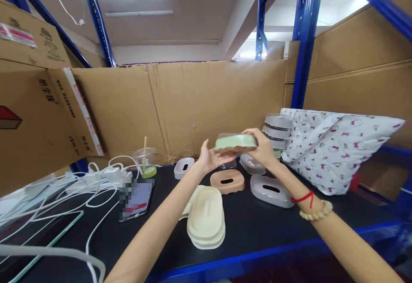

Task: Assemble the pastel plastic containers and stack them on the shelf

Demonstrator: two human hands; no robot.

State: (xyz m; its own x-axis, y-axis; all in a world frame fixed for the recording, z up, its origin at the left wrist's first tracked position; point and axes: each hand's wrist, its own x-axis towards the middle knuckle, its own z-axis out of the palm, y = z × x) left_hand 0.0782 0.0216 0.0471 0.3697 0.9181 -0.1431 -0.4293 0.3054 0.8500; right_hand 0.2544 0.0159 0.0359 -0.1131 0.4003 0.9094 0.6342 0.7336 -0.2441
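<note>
Pale green plastic shows on the blurred tissue-box cover (236, 140), held above the black worktop (251, 233) with its three o'clock end gripped by the right hand (261, 146). At nine o'clock the left hand (212, 158) is spread open; whether contact is made cannot be told. From the cover, a peach cover (227, 175) is laid at six o'clock, stacked cream lids (205, 214) at seven.

left hand (210, 158): palm up, fingers (228, 160) extended | right hand (263, 146): fingers bent | arms (161, 218) outstretched
</note>
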